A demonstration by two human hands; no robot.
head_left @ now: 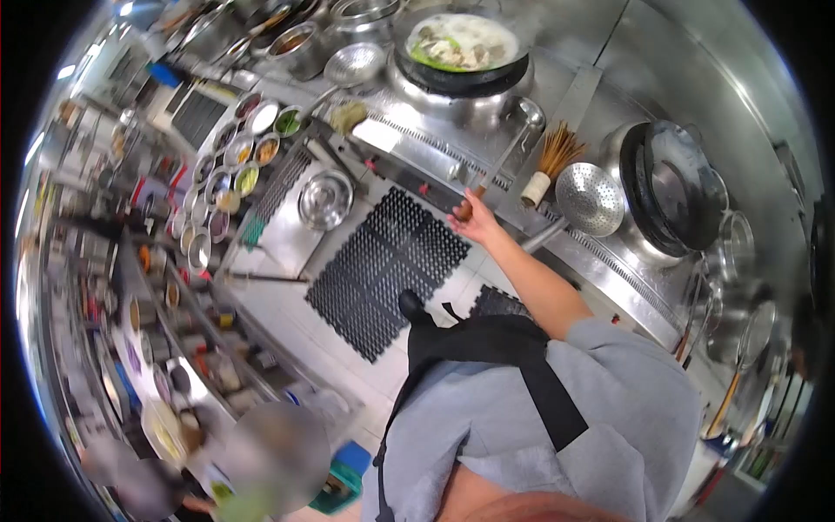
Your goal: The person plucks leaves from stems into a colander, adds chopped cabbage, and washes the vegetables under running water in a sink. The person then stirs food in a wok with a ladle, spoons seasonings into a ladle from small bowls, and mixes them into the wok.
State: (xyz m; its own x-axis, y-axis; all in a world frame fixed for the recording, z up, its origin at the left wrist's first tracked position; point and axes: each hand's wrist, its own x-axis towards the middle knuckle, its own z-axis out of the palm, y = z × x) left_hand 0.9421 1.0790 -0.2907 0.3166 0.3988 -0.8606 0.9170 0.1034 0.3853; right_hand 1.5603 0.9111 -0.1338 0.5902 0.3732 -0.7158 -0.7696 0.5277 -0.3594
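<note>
My right hand (470, 219) reaches out to the stove's front edge, its fingers loosely curled around the wooden handle end of a ladle (529, 113). The ladle's metal bowl rests on the stove top. Beside it lie a bamboo wok brush (557, 157) and a round perforated strainer (591, 200). Beyond the ladle, a wok (465, 48) on a burner holds pale, foamy liquid with green and whitish pieces of food. Another dark wok (683, 187) sits tilted on the right burner. My left hand is out of view.
Several small bowls of ingredients (248, 180) line a counter to the left, near a steel basin (326, 200). A second strainer (355, 65) and pots (296, 48) stand at the back. A black mat (387, 261) covers floor tiles. Blurred people (274, 452) are at lower left.
</note>
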